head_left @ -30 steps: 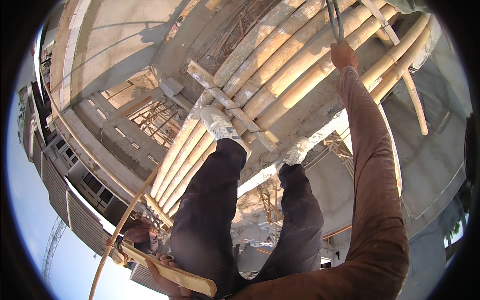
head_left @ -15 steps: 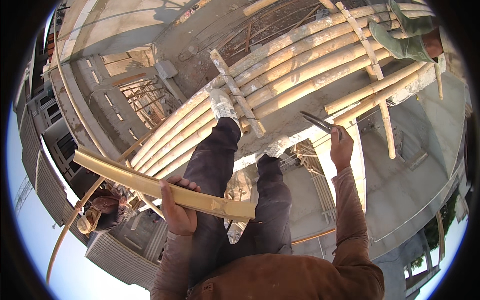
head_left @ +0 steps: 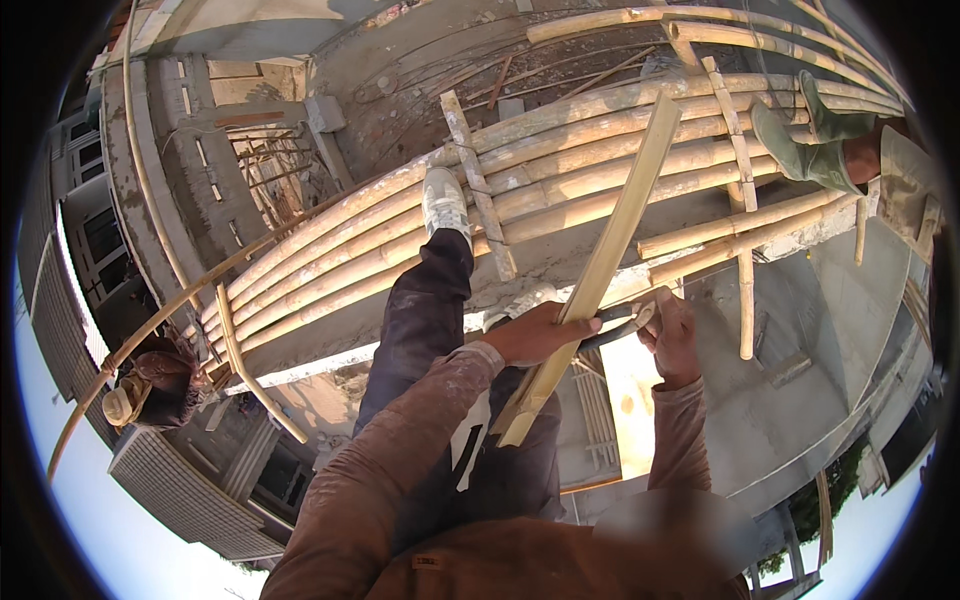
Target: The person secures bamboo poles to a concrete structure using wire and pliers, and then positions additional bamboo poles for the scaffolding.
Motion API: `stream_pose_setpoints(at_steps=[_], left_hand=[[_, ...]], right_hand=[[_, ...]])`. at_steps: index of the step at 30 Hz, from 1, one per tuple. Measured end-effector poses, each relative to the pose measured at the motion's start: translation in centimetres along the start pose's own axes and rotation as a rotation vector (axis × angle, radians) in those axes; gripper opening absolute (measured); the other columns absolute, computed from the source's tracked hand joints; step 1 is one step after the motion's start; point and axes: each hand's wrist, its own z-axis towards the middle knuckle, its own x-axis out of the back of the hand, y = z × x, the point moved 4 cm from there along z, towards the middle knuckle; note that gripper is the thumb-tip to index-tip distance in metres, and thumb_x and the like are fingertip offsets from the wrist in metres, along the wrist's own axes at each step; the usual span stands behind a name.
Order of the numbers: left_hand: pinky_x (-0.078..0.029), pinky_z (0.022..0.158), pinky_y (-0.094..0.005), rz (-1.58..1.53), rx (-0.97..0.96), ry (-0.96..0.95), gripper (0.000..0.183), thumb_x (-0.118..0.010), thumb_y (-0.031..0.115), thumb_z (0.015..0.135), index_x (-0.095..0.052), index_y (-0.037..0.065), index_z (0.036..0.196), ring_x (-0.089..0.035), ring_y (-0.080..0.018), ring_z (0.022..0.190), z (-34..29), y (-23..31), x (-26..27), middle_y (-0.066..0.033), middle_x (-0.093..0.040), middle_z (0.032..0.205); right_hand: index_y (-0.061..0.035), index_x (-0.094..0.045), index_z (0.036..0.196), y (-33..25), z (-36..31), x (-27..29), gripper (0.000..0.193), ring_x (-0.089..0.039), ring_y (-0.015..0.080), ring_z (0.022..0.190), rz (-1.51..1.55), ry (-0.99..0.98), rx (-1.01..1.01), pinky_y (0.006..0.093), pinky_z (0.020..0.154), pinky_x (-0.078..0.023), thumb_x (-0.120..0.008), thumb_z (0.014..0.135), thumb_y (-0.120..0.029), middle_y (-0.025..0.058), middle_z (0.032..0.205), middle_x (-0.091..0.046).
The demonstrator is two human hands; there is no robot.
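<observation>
A split bamboo strip [head_left: 622,215] slants across the middle, its far end over the bamboo poles and its near end by my thigh. My left hand [head_left: 540,334] is closed around it near the lower part. Just to the right, my right hand [head_left: 672,335] grips a dark curved metal tool [head_left: 612,328], whose exact kind I cannot make out. The tool's dark end reaches to the strip beside my left fingers. Near its lower end the strip shows a second edge alongside.
I sit above bamboo poles [head_left: 560,170] tied with crosspieces [head_left: 478,185]. One shoe [head_left: 444,205] rests on them. Another person's green boots [head_left: 815,150] stand at the right. A person in a hat [head_left: 150,388] is lower left, beside a long pole [head_left: 165,330]. Concrete ledges and openings lie below.
The bamboo strip has swung from lying leftward to pointing up and away. My left hand has moved right with it, and the tool in my right hand has come against the strip.
</observation>
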Motion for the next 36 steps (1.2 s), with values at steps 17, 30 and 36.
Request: stream_pose_setpoints(at_steps=[17,30,36], left_hand=[[-0.048,0.072,-0.0398,-0.248,-0.428,0.679,0.04,-0.064,0.038,0.087,-0.069,-0.001,0.093,-0.065,-0.0347,0.069,1.1,0.3,4.4,-0.0195,-0.065,0.07],[-0.005,0.112,-0.0628,0.184,-0.418,0.817,0.055,-0.053,0.05,0.09,-0.059,0.014,0.131,-0.014,-0.0479,0.141,2.1,1.0,3.2,-0.0224,-0.034,0.148],[-0.033,0.107,-0.0468,0.036,-0.582,0.697,0.044,-0.066,0.034,0.088,-0.062,0.006,0.123,-0.042,-0.0365,0.13,1.0,1.9,3.5,-0.0179,-0.05,0.135]], right_hand=[[0.0004,-0.048,0.128,6.4,3.5,-11.0,0.053,-0.058,0.0248,0.11,-0.021,-0.026,0.119,0.0357,0.09,-0.047,-0.041,0.102,-0.045,0.0133,0.126,-0.056],[0.0025,-0.049,0.128,6.4,5.8,-10.4,0.054,-0.06,0.0315,0.111,-0.475,-0.077,0.113,0.0389,0.091,-0.048,-0.054,0.095,-0.041,0.0187,0.122,-0.06],[0.0038,-0.051,0.125,18.2,6.8,-8.7,0.054,-0.062,0.0332,0.106,-1.276,-0.403,-0.41,0.04,0.089,-0.049,-0.058,0.092,-0.038,0.0229,0.117,-0.061]])
